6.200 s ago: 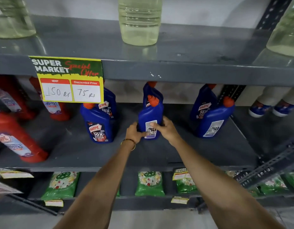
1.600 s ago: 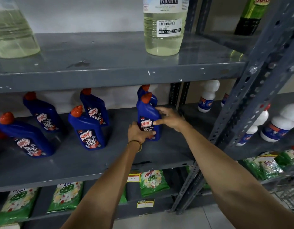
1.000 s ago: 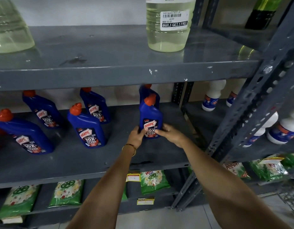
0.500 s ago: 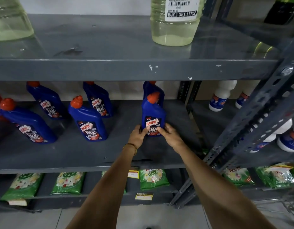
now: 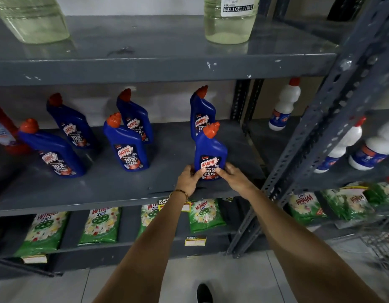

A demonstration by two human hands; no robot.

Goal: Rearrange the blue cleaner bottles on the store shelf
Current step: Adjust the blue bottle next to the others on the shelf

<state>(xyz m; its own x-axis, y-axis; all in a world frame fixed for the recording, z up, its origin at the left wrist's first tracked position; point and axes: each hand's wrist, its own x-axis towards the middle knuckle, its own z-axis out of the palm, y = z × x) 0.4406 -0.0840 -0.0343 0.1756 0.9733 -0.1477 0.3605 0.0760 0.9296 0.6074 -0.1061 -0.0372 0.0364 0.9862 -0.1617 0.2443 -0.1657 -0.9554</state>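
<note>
Hands both on one bottle, centre of frame. Left hand (image 5: pixel 187 179) and right hand (image 5: pixel 232 174) clasp the base of the front Harpic bottle (image 5: pixel 210 153) from either side, thumbs pressed on the lower label, fingers wrapped round the bottom edge. Gold bangle (image 5: pixel 178 193) on the left wrist. Bottle stands upright, long axis vertical, orange cap (image 5: pixel 211 129) up and angled toward the right, label facing the camera. Base appears to rest on the grey middle shelf (image 5: pixel 123 186) near its front edge, but contact is hidden by the fingers.

Key relation: bottle sits directly ahead of and between the two hands, both equally near, so either could steer it. A second blue Harpic bottle (image 5: pixel 201 110) stands right behind it, in line, near but apart.

Left of centre, four more blue Harpic bottles in two loose pairs, labels forward. Red bottle (image 5: pixel 3 127) at the left edge. White bottles (image 5: pixel 284 106) on the next bay, right. Bleach jug (image 5: pixel 229 20) on the top shelf. Green Wheel detergent packs (image 5: pixel 203 214) below.
</note>
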